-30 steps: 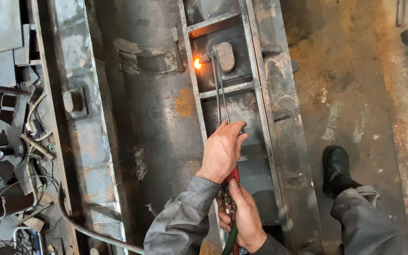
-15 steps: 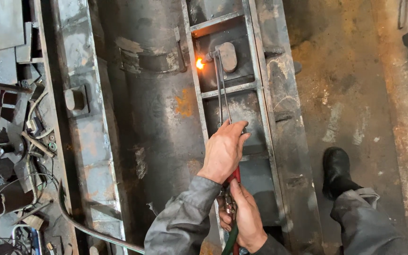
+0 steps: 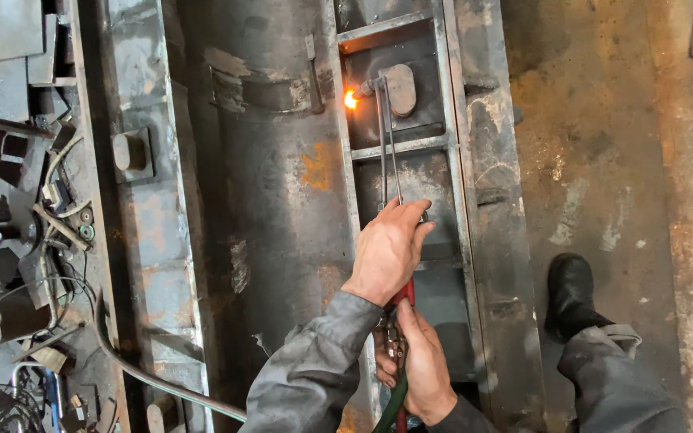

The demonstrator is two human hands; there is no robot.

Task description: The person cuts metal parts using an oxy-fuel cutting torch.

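Note:
My left hand (image 3: 387, 250) grips the front of a cutting torch (image 3: 385, 144) where its two thin tubes meet the red handle (image 3: 405, 295). Just behind it, my right hand (image 3: 420, 370) is closed on the valve end, where a green hose (image 3: 393, 405) leaves the torch. The tubes reach away from me to a bent tip. There an orange flame (image 3: 350, 99) burns against the left rail of a rusty ladder-like steel frame (image 3: 460, 200). An oval metal plate (image 3: 401, 88) lies in the frame bay beside the tip.
A large grey rusty cylinder (image 3: 274, 176) lies left of the frame, and a steel beam (image 3: 150, 208) lies beyond it. Scrap metal and wires (image 3: 18, 240) are piled at far left. My black boot (image 3: 571, 297) stands on the stained concrete floor (image 3: 619, 144) to the right.
Both hands keep their hold on the torch, and the flame stays at the same spot on the rail. Only the view shifts a little.

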